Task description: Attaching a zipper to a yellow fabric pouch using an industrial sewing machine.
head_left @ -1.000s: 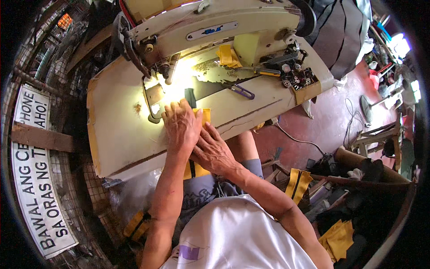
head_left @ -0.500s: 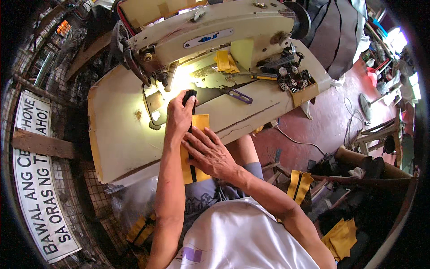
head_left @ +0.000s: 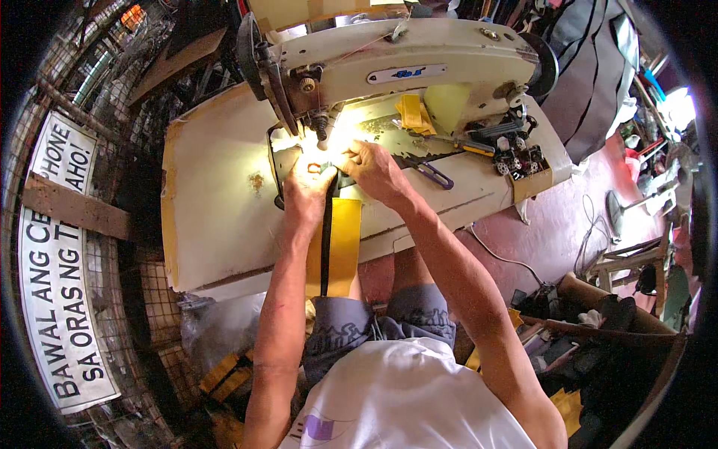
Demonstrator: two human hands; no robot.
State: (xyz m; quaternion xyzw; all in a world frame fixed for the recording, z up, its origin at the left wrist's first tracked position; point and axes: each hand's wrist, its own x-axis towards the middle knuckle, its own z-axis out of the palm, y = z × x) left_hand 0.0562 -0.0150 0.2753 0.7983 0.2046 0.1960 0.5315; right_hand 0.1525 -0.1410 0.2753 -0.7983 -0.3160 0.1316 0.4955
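On the cream bench (head_left: 217, 202) sits a big sewing machine (head_left: 419, 67). The left hand (head_left: 305, 196) and right hand (head_left: 374, 170) press their fingers closed on a yellow strip (head_left: 344, 239) under the needle.

Scissors (head_left: 432, 173), white banner (head_left: 56, 262), floor fan (head_left: 619, 211)

On the cream wooden table (head_left: 217, 217), the cream metal sewing machine (head_left: 404, 63) is standing at twelve o'clock, the yellow fabric strip (head_left: 342, 243) hanging over its six o'clock edge.
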